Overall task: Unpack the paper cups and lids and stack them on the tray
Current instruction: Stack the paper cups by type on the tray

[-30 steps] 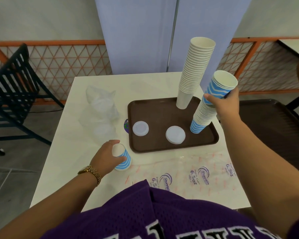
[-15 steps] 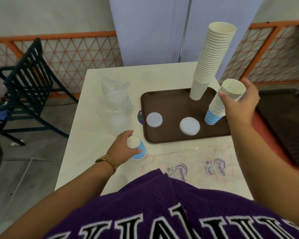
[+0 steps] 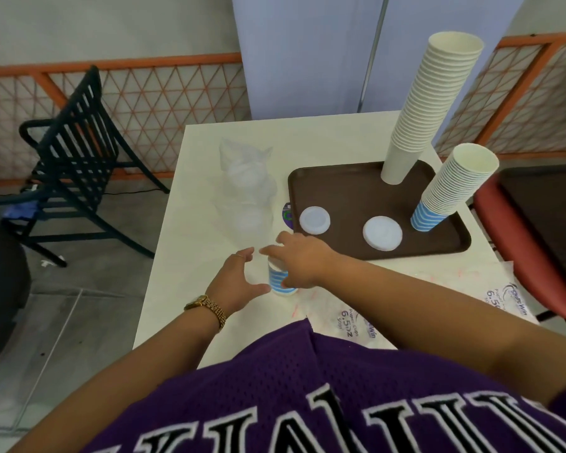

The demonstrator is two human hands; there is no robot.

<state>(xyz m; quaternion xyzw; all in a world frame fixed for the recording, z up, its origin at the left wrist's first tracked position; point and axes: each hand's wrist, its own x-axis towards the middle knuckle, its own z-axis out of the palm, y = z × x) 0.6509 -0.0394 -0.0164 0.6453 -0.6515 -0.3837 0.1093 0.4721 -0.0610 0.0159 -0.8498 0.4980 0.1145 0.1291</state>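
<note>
A brown tray (image 3: 340, 181) lies on the white table. On it stand a tall leaning stack of white cups (image 3: 428, 103) and a shorter stack of blue-striped cups (image 3: 451, 188). Two white lids, a smaller lid (image 3: 314, 220) and a larger lid (image 3: 382, 232), lie flat near the tray's front. A single blue-striped cup (image 3: 279, 282) stands on the table in front of the tray's left corner. My right hand (image 3: 303, 261) reaches over it, fingers across the rim and thumb on its side. My left hand (image 3: 239, 282) is spread open just left of the cup.
A clear plastic bag of lids (image 3: 247, 191) stands left of the tray. An empty printed cup wrapper (image 3: 406, 305) lies along the table's near edge. A dark slatted chair (image 3: 76, 152) stands at the left, and a red seat (image 3: 510, 256) with a dark tray at the right.
My right hand left the blue-striped stack on the tray and came across to the single cup. My left hand let go of that cup and opened beside it.
</note>
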